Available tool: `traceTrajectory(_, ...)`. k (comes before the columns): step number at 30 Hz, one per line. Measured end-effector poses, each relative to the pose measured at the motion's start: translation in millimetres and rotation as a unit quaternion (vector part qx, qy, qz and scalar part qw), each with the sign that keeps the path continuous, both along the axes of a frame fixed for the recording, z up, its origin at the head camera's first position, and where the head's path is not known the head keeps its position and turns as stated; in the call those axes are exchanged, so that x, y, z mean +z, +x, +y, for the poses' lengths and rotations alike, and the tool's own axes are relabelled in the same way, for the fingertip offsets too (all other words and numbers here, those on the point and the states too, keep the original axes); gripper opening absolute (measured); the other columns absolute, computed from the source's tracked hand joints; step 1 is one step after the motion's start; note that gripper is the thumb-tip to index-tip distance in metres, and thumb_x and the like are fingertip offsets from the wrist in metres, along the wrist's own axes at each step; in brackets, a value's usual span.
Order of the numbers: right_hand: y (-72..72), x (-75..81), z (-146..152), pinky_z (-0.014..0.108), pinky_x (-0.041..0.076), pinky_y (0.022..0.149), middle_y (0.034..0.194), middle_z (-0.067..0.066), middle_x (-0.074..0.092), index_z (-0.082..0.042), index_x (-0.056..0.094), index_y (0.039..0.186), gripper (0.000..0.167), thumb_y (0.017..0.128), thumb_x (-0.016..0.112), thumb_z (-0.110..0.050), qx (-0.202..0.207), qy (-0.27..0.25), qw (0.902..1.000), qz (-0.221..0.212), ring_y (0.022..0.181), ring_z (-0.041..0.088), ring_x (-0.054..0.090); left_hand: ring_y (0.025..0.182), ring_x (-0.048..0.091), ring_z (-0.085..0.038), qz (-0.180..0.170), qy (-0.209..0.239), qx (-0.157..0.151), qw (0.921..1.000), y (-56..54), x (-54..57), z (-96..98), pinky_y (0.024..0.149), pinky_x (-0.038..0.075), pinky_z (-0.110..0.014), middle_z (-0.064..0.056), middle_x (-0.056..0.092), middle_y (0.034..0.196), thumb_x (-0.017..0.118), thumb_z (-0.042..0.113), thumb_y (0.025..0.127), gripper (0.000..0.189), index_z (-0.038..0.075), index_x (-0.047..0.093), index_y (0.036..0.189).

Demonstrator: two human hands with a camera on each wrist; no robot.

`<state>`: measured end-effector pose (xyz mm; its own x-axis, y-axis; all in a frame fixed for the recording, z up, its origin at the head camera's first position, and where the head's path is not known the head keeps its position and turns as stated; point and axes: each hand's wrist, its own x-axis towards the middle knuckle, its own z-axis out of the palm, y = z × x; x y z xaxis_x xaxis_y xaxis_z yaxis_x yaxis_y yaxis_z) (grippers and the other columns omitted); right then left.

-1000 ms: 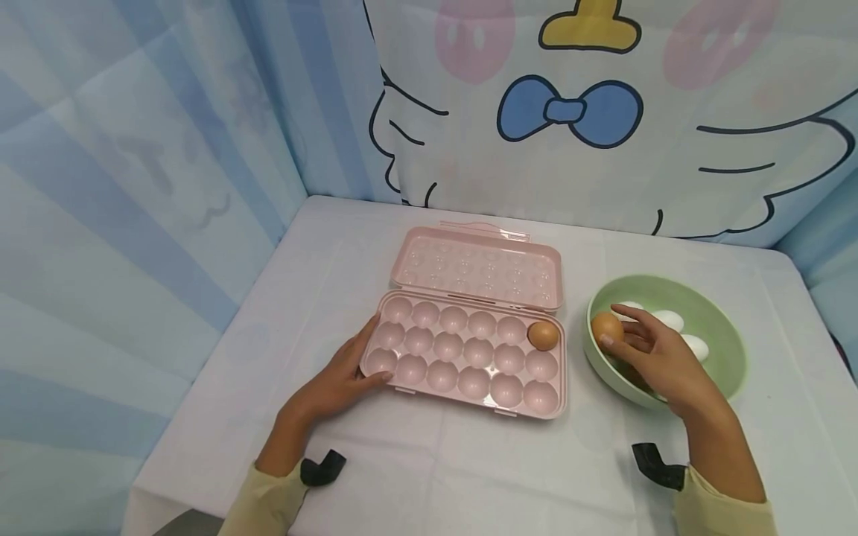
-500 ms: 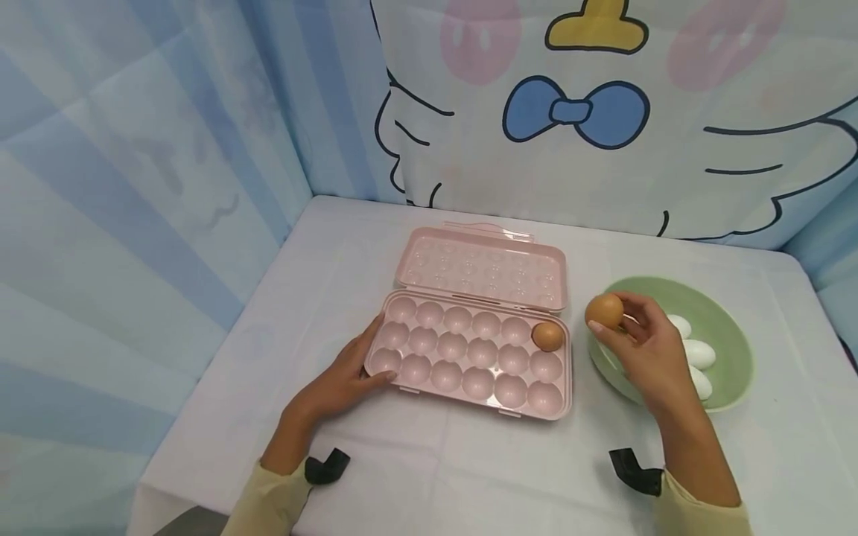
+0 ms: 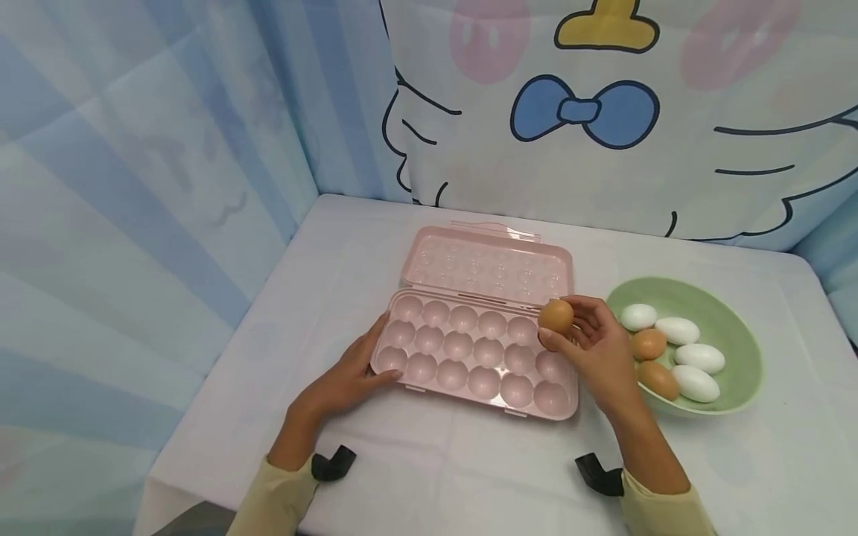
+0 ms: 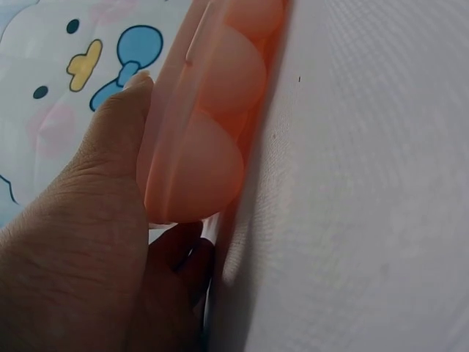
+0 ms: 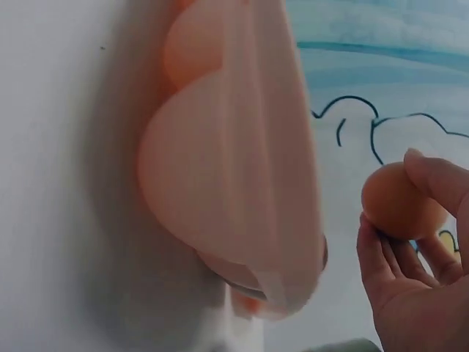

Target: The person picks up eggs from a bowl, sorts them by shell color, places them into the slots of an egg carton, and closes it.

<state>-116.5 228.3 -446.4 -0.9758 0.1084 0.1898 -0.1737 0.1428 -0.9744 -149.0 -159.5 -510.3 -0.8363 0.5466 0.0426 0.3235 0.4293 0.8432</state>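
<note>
Fingers and thumb of the right hand [image 3: 595, 348] clamped on one brown egg [image 3: 555, 316], above the right end of the back row of one pink carton [image 3: 472, 356]. In the right-wrist view, a gap between held egg and carton rim. Just below the held egg, a brown sliver of what looks like a second egg [image 3: 544, 343], mostly hidden; touching or apart, cannot tell.

Left hand [image 3: 351, 374] clamped on the carton's left end, thumb at the front corner, fingers along the side. Three rows of hollows in the carton, seventeen showing: five at the back, six in the middle, six in front. One lid [image 3: 488, 260], folded back behind, one clear clip along its far edge.

To the right, one green bowl [image 3: 737, 346] with six eggs inside: four white eggs [image 3: 700, 358] and two brown eggs [image 3: 649, 345], the brown pair on the carton side. Carton and bowl near each other on one white-covered surface [image 3: 469, 476]. Behind, one printed cloth [image 3: 482, 156] with one blue bow [image 3: 579, 110].
</note>
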Motion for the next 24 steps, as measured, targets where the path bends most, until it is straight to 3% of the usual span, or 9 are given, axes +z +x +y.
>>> traceTrajectory(4,-7.1,-10.3,-6.4,0.019,0.046,0.098,0.128,0.011,0.064,0.004,0.056,0.136,0.058,0.084,0.081,0.010,-0.010,0.022,0.9995,0.020,0.116,0.015,0.059,0.155,0.012,-0.017,-0.001,0.001,0.000,1.0000,-0.1,-0.7,-0.1,0.123,0.016,-0.047,0.004,0.009,0.172,0.074,0.035,0.098,0.103,0.023,-0.002,0.168)
traceTrajectory(15,-19.0,-29.3,-6.4,0.019,0.047,0.097,0.126,0.015,0.065,0.002,0.059,0.132,0.056,0.082,0.084,0.007,-0.004,0.084,0.9963,0.020,0.116,0.016,0.058,0.155,0.012,-0.017,0.000,-0.007,0.003,1.0000,0.4,-0.9,0.2,0.123,0.015,-0.047,0.003,0.009,0.172,0.073,0.036,0.098,0.103,0.022,-0.001,0.168)
traceTrajectory(24,-27.0,-28.6,-4.7,0.016,0.048,0.087,0.122,0.014,0.068,-0.002,0.062,0.132,0.055,0.083,0.087,-0.002,0.028,0.169,0.9852,0.011,0.109,0.023,0.062,0.155,0.012,-0.018,0.002,-0.007,0.003,1.0000,0.5,0.6,1.0,0.123,0.015,-0.048,0.002,0.009,0.172,0.073,0.035,0.098,0.103,0.023,-0.002,0.168)
